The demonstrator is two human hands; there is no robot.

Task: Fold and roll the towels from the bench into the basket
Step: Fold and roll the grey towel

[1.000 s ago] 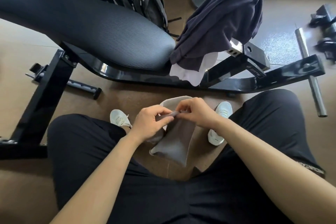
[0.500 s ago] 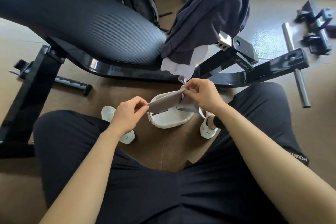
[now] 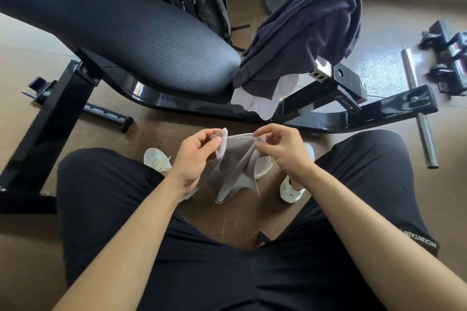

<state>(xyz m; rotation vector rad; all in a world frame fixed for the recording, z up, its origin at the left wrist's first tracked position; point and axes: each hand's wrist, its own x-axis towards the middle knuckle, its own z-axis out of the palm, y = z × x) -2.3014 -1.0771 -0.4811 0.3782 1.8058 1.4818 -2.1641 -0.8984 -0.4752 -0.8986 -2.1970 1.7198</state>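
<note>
We pinch the grey towel (image 3: 235,166) by its top edge, our left hand (image 3: 194,159) gripping one corner and our right hand (image 3: 283,151) the other, so the cloth sags between them and hangs above the floor between our knees. The basket (image 3: 264,171) shows just behind it. A dark towel (image 3: 303,33) and a white towel (image 3: 262,103) drape over the bench (image 3: 151,40) beyond.

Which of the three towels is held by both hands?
The grey towel, pinched at its top edge by the left hand and the right hand. The dark towel and the white towel under it hang over the bench, untouched.
</note>
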